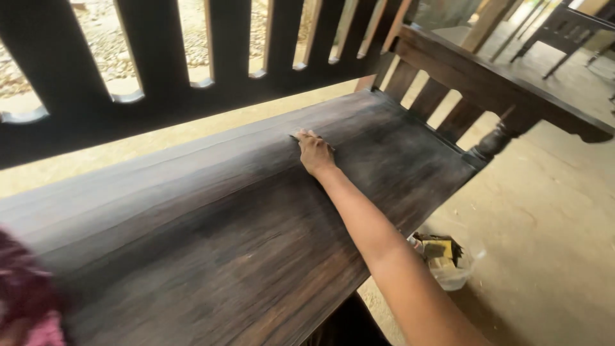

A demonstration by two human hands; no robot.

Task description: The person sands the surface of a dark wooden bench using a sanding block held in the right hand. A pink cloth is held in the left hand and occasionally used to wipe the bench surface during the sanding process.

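Note:
My right hand reaches out over the dark stained wooden bench seat and presses a small dark piece, likely sandpaper, flat against the wood near the back of the seat. The fingers are closed over it. My left hand is out of view; only a blurred pink-purple sleeve shows at the lower left corner.
The bench's slatted backrest rises along the top and its armrest with turned post stands at right. A clear plastic container with a brush and rags sits on the sandy floor. Another dark chair stands far right.

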